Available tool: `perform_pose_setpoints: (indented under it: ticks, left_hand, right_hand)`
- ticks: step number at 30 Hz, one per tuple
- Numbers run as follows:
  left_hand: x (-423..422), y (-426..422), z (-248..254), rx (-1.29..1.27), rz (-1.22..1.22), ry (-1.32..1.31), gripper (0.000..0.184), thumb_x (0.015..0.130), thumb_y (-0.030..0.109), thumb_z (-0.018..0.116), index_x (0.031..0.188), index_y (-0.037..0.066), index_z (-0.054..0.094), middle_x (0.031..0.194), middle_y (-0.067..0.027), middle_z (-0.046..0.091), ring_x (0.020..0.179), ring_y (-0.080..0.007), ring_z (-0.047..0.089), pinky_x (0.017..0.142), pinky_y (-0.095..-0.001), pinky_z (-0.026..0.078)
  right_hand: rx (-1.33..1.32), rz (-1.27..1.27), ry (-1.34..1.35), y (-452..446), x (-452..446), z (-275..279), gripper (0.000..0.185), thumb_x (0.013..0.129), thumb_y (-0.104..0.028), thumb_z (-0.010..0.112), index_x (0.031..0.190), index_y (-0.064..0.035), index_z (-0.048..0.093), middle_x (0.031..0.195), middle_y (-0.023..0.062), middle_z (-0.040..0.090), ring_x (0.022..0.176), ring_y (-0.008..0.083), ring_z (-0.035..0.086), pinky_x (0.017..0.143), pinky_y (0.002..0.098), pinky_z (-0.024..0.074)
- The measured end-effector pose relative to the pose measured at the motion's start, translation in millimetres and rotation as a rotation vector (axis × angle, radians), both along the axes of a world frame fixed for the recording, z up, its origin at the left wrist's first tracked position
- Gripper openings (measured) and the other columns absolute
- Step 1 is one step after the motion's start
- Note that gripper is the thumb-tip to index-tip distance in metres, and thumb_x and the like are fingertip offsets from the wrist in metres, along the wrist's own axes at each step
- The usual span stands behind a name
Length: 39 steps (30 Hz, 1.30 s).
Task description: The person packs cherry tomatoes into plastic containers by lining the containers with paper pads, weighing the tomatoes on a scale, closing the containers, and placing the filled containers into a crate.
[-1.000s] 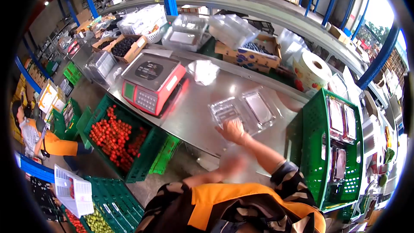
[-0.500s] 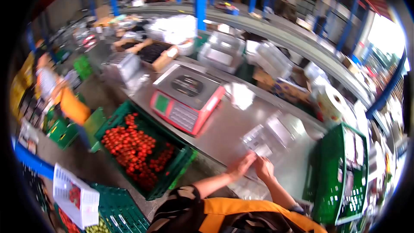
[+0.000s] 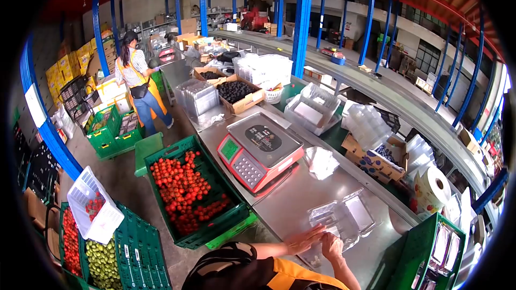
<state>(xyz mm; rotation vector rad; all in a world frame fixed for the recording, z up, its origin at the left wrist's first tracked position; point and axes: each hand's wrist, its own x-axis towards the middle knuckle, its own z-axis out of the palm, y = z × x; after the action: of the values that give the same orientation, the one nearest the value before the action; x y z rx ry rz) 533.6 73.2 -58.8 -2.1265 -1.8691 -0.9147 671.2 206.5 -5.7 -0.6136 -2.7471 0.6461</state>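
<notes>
My left hand is stretched out at the table's near edge, its fingertips meeting my right hand. The fingers of my right hand are curled closed, and what they hold, if anything, is hidden. Just beyond both hands lies an open clear plastic clamshell box on the steel table, its lid half folded back with a white pad in it. A red weighing scale stands to the left. Further left, a green crate holds red cherry tomatoes on the vine.
To the right is a green crate of packed trays. A film roll, stacked clear boxes and a carton of dark fruit line the back. A white basket sits at lower left. A person stands at the far left.
The camera view has tilted upward and sharpened from a blur. My hands stay together beside the clamshell; my left fingers now lie straighter against my right hand.
</notes>
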Motion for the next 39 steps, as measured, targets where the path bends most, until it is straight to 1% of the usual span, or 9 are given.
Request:
perform_pose_setpoints:
  ticks: [4,8,9,13,17,19,23,29,39]
  left_hand:
    - [-3,9,30,0.055,0.007,0.073,0.077,0.084,0.008,0.067,0.15,0.004,0.027,0.162,-0.0163,0.02,0.151,-0.0343,0.02,0.122,-0.0461,0.023]
    - [-18,32,6,0.181,0.011,0.042,0.059,0.087,0.022,0.071,0.135,0.01,0.04,0.149,-0.0116,0.042,0.143,-0.0332,0.036,0.115,-0.0468,0.033]
    - [-26,34,1,0.127,-0.035,0.052,0.045,0.086,0.031,0.073,0.118,0.012,0.048,0.122,-0.0068,0.058,0.126,-0.0315,0.05,0.106,-0.0456,0.039]
    - [-44,43,-7,0.14,-0.353,-0.048,0.029,0.089,0.037,0.069,0.097,0.011,0.057,0.094,-0.0075,0.057,0.103,-0.0286,0.057,0.101,-0.0468,0.04]
    - [-42,63,-1,-0.12,-0.419,-0.018,0.037,0.092,0.036,0.064,0.115,0.008,0.061,0.111,-0.0103,0.062,0.114,-0.0306,0.056,0.111,-0.049,0.033]
    - [-41,60,-9,-0.047,-0.468,-0.028,0.045,0.091,0.031,0.063,0.129,0.008,0.056,0.127,-0.0122,0.053,0.125,-0.0288,0.047,0.113,-0.0502,0.029]
    - [-75,3,38,0.027,-0.442,-0.046,0.052,0.089,0.027,0.063,0.134,0.009,0.044,0.138,-0.0149,0.04,0.131,-0.0302,0.04,0.109,-0.0504,0.031]
    - [-168,-63,16,-0.006,-0.191,-0.262,0.039,0.084,0.01,0.061,0.123,0.008,0.059,0.125,-0.0141,0.059,0.113,-0.0364,0.057,0.094,-0.0464,0.047]
    - [-193,-81,3,-0.143,-0.035,-0.258,0.024,0.084,0.007,0.064,0.107,0.01,0.058,0.114,-0.0094,0.058,0.107,-0.0279,0.057,0.094,-0.041,0.046]
  right_hand:
    - [0.271,-0.101,-0.018,15,7,1,0.011,0.088,-0.018,0.059,0.088,-0.0118,0.067,0.075,0.0105,0.069,0.071,0.032,0.068,0.067,0.042,0.0534]
    - [-0.73,-0.556,0.532,29,25,55,0.012,0.095,-0.015,0.056,0.093,-0.0045,0.061,0.073,0.0074,0.069,0.05,0.0163,0.063,0.045,0.0325,0.0478]
    - [-0.185,-0.504,0.471,31,32,85,0.02,0.101,-0.018,0.049,0.092,-0.0032,0.06,0.066,0.0073,0.063,0.044,0.0141,0.057,0.037,0.0279,0.0419]
    - [-0.548,-0.634,0.663,19,44,196,0.025,0.104,-0.023,0.052,0.089,-0.0042,0.055,0.058,0.0016,0.051,0.04,0.0064,0.044,0.033,0.0227,0.0336]
    - [-0.467,-0.426,0.718,-54,-39,270,0.02,0.088,0.0,0.069,0.106,-0.0009,0.062,0.079,-0.0001,0.061,0.064,0.0049,0.056,0.051,0.0193,0.0442]
    - [0.099,-0.09,0.487,-70,-107,288,0.023,0.081,0.003,0.072,0.103,0.0,0.067,0.081,0.0084,0.064,0.068,0.0139,0.064,0.056,0.0258,0.0498]
    - [0.28,0.143,0.408,-93,-256,258,0.015,0.084,-0.008,0.072,0.099,-0.0084,0.07,0.086,0.0091,0.067,0.071,0.0257,0.069,0.061,0.0353,0.0554]
    - [0.362,0.384,0.214,-117,-423,138,0.022,0.088,-0.016,0.061,0.108,-0.0111,0.068,0.087,0.0106,0.069,0.075,0.0291,0.07,0.061,0.0409,0.0574]
    - [0.116,0.062,0.575,-80,-407,175,0.022,0.081,-0.018,0.072,0.102,-0.0119,0.07,0.094,0.0101,0.07,0.088,0.0287,0.069,0.076,0.0373,0.0579]
